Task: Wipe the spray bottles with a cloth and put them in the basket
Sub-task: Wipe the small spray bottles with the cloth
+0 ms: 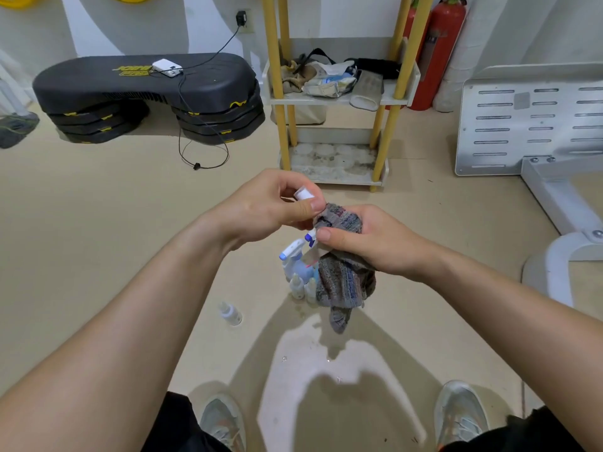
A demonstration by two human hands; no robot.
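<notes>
Small spray bottle with a white cap [302,193], held up between both hands. Only the cap end shows; the body is hidden inside a grey striped woven cloth [342,278]. Left hand [270,207] pinches the cap end between thumb and curled fingers. Right hand [368,243] is clamped round the cloth and the bottle within, thumb on top, cloth tail hanging loose. The hands are close together, meeting at the cloth. The step looks like the wipe itself. To do it well, the left should hold firm and turn the bottle while the right draws the cloth along the body, then rub cap and nozzle. Gather the tail so it doesn't knock the bottles below. Under the hands, on the floor, stand a white trigger sprayer with blue nozzle [291,254] and small pale bottles [297,285], bunched close, seemingly waiting. One more small clear bottle [230,313] stands apart to the left. No basket in sight. The smooth beige floor [98,223] has a shiny, wet-looking patch [313,353] near the feet, probably a slip risk. Beyond are a stacked black plastic step platform [140,79] carrying a white power bank [167,67] on a cable, a cluttered white shelf unit with yellow posts [273,60], a red fire extinguisher [440,50] and a white slotted metal panel [522,125].
</notes>
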